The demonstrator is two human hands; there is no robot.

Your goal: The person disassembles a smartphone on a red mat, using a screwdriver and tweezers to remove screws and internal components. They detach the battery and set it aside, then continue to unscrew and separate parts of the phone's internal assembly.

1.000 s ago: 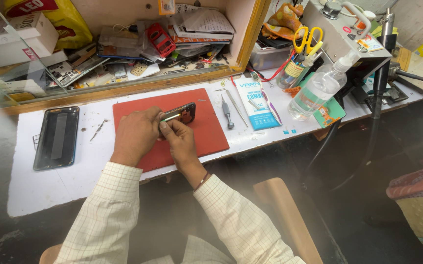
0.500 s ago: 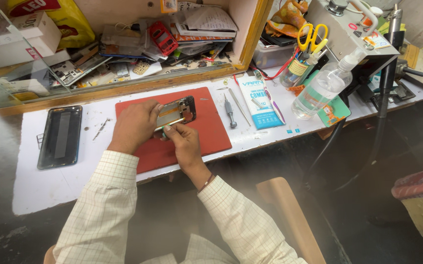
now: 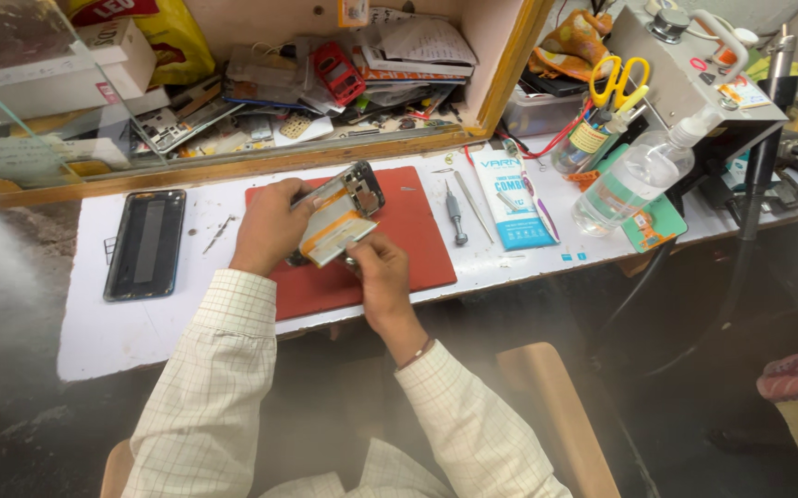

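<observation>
Both hands hold an opened phone body (image 3: 339,214) tilted up above a red work mat (image 3: 417,249). Its inside faces me, showing a pale battery with an orange strip and the camera block at the top right. My left hand (image 3: 268,226) grips its left edge from behind. My right hand (image 3: 378,267) pinches its lower right corner. A separate black phone panel (image 3: 145,243) lies flat on the white bench to the left of my left hand.
Tweezers (image 3: 217,233) lie beside the black panel. A screwdriver (image 3: 455,212) and thin pry tool sit right of the mat, then a blue packet (image 3: 510,198), a clear spray bottle (image 3: 634,180), yellow scissors (image 3: 616,81) and a grey machine (image 3: 694,78). Cluttered shelf (image 3: 307,83) behind.
The phone body has been lifted and tipped up from nearly flat on the mat, so its battery side now faces me. My view has shifted slightly closer.
</observation>
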